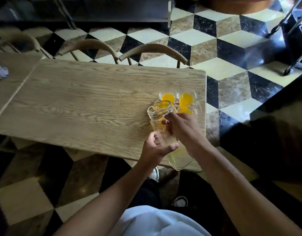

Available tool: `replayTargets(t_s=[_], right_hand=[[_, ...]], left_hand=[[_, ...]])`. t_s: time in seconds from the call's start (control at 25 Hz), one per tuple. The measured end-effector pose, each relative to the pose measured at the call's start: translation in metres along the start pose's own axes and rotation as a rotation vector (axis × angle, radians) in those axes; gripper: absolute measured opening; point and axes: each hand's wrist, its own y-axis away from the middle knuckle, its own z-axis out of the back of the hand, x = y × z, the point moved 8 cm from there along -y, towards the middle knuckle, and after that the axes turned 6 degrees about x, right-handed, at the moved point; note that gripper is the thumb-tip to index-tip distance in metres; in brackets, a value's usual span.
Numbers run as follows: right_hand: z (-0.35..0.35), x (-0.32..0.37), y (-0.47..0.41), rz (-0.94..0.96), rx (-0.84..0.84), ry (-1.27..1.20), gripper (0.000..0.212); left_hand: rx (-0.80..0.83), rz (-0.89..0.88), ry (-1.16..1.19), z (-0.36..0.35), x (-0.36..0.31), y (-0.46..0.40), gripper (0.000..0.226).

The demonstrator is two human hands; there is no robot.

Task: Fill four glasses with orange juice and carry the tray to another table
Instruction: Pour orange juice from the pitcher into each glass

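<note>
Pitcher tipped, long axis 5-to-11 o'clock, mouth over glasses at 12 on tray. Right hand grips handle, nearer the glasses; left hand cups the body.

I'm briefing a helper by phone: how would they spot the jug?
Find the wooden table; at its right end stand glasses of orange juice. The jug is the tall clear vessel tilted over them, gripped by both hands and nearly empty.

Glasses at table's right end; chairs behind.
</note>
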Motion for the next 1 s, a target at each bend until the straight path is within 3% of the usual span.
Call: replayTargets(t_s=[0.36, 0.56, 0.84, 0.92, 1.0], right_hand=[[-0.080, 0.018, -0.033, 0.045, 0.044, 0.102, 0.030], [-0.113, 0.042, -0.079, 0.040, -0.027, 0.200, 0.032], [-0.129, 0.038, -0.132, -0.044, -0.109, -0.006, 0.032], [-0.132, 0.036, -0.144, -0.048, -0.133, -0.020, 0.044], [-0.133, 0.034, -0.153, -0.048, -0.147, -0.027, 0.044]], left_hand=[[0.135, -0.004, -0.181, 0.107, -0.040, -0.026, 0.065], [0.223, -0.019, -0.275, 0.161, -0.069, -0.090, 0.073], [0.388, -0.107, -0.572, 0.189, -0.113, -0.190, 0.096], [0.437, -0.113, -0.614, 0.186, -0.116, -0.209, 0.091], [0.470, -0.133, -0.636, 0.184, -0.116, -0.222, 0.085]])
